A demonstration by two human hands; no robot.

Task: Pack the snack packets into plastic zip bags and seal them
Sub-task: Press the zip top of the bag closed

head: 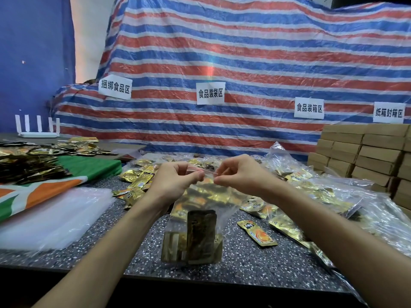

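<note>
**Item:** bag [201, 203]. Clear plastic with a zip strip along the top edge. It is held upright over the near part of the table [93, 247]. Whether its bottom touches the surface cannot be told.

**Contents:** packets [195, 238] in gold and dark foil, settled at the bottom. The upper half of the bag holds nothing.

**Left hand** [175, 181]: fingers curled, thumb and forefinger pinching the zip strip.

**Right hand** [239, 174]: the same pinch on the strip, just beside the left hand.

**Seal:** whether the strip is pressed closed along its length cannot be told.

**Handling (judged):**
- The film looks thin, limp and slick, with no stiffness of its own, so it sags under its load.
- The load is probably light but bottom-heavy, so the bag would likely swing if held by one corner.
- The best hold is the zip strip, the only firm part. It should be pinched and the fingers run outward along it.
- The foil packets are likely to slide against each other. They do not look fragile.

**Also present:**
- loose packets [258, 233] on the table, behind and to the right
- unused bags [51, 216], stacked at left
- filled bags [333, 192] at right
- boxes [367, 152] at far right
- striped tarp [222, 52] behind, with paper labels
</note>
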